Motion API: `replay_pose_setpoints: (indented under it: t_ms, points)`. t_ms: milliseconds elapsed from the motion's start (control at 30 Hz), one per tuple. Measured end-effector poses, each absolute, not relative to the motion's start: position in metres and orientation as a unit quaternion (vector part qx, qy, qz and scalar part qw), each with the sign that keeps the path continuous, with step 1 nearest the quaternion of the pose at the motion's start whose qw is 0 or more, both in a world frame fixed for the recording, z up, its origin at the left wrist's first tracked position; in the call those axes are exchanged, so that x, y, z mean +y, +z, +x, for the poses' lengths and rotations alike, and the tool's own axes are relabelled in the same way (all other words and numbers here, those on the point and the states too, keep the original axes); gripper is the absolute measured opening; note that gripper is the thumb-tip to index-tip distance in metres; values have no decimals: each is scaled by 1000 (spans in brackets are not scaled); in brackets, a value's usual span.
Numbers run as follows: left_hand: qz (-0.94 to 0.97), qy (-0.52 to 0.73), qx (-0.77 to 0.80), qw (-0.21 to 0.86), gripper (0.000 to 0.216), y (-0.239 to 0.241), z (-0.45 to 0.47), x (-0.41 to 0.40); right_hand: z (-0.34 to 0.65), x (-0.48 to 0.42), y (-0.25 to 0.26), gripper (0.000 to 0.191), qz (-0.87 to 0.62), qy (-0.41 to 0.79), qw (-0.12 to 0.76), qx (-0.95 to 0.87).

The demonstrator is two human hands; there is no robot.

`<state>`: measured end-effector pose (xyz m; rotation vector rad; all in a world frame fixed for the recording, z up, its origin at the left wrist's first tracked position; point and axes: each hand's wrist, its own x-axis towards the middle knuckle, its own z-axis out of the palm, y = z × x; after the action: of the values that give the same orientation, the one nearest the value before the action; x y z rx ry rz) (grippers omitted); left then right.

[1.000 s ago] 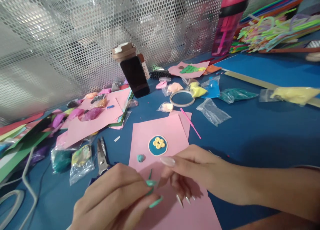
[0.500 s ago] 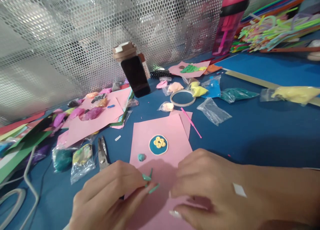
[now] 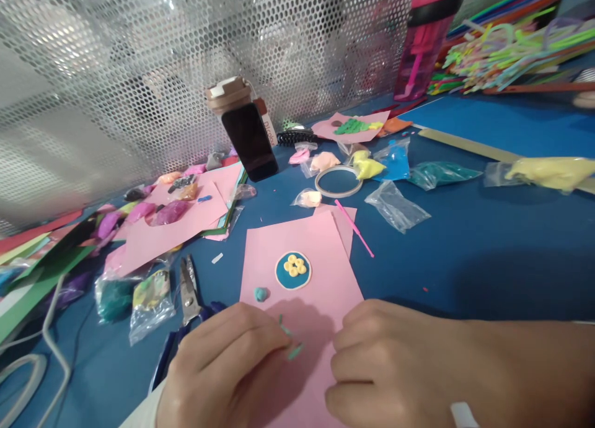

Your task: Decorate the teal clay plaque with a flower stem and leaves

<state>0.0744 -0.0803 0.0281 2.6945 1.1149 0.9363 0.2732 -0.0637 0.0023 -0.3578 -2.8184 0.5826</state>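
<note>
Blue worktop (image 3: 465, 248), cluttered, with a perforated metal panel (image 3: 139, 75) along the back. Pink sheet (image 3: 323, 254) lies flat in the middle, under both hands. On it, ahead of the hands: blue disc (image 3: 293, 282) with pale rim, yellow flower (image 3: 293, 270) of small round pieces on top; teal ball (image 3: 261, 294) just beside it, nearer and to the left, not touching. Left hand (image 3: 227, 360) is low over the near part of the sheet, fingers bunched and pointing inward; green slivers (image 3: 294, 352) show at the tips, can't tell if nails or material, so can't tell if anything is pinched. Right hand (image 3: 379, 366) is back up over the sheet's right edge, fingers curled under, undersides hidden, can't tell if they grip something; white patch (image 3: 463, 414) near the wrist. Hands are apart. Scissors (image 3: 189, 298) sit left of the sheet, blades pointing away, handles partly behind the left hand. Pink stick (image 3: 354, 228) lies slanted past the sheet's far right corner, clear bag (image 3: 397, 207) right of it. Beyond: tape roll (image 3: 340, 196) flat, yellow bag (image 3: 368, 167) against its right side, black phone (image 3: 251, 143) propped upright on a lidded cup (image 3: 229, 93). Pink bottle (image 3: 421, 56) stands far right.
</note>
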Motion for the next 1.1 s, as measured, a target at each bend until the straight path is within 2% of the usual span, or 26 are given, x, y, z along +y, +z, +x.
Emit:
replay_pose_setpoints:
  t_ms: [167, 333, 500, 700, 967, 1100]
  points:
    - [901, 289, 322, 16, 6, 25, 72, -79, 274, -53, 3, 9, -41, 226, 90, -969]
    - [925, 250, 286, -4, 17, 14, 64, -80, 272, -51, 1, 7, -32, 221, 86, -971]
    - [923, 251, 291, -8, 12, 9, 67, -82, 270, -43, 7, 20, -161, 277, 210, -924]
    - [917, 263, 300, -6, 18, 16, 62, -78, 276, -24, 14, 17, -215, 283, 335, -872]
    - [903, 237, 357, 35, 13, 26, 54, -66, 276, -33, 8, 15, -191, 221, 293, -911]
    - [924, 200, 327, -5, 16, 27, 56, -67, 275, -36, 6, 18, -205, 195, 262, -923]
